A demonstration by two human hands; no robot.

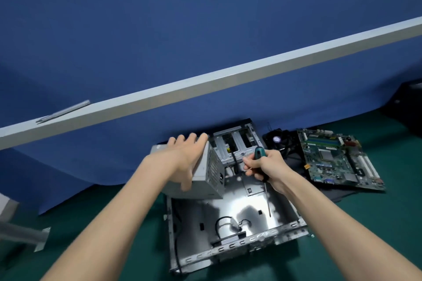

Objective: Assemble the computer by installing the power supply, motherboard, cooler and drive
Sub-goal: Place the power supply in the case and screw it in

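the left hand (185,162) grips the grey power supply (205,189), with its fingers hooked over the far top edge and its thumb pressed on the near face. the box is tilted at the far left corner of the open computer case (230,210), with its perforated side turned toward the case's inside.

the right hand (267,167) is closed round a screwdriver (259,154) with a teal and black handle. its thin shaft points down and toward the camera, over the bare metal floor of the case.

at the case's far end sits a metal drive cage (235,143) with 1 small yellow label (228,150), its print too small to read. black cables (225,220) loop in the near part of the case.

the green motherboard (335,162) lies flat to the right of the case, well apart from both hands. any markings on it are too blurred to read. the black fan cooler (277,139) sits between the case's far right corner and the motherboard, with a pale round sticker on its hub that is not legible.

everything rests on a green mat (399,166) before a blue partition (205,29) crossed by a white rail (228,77), on which lies 1 grey pen (64,111). a metal bracket (27,235) lies at the far left.
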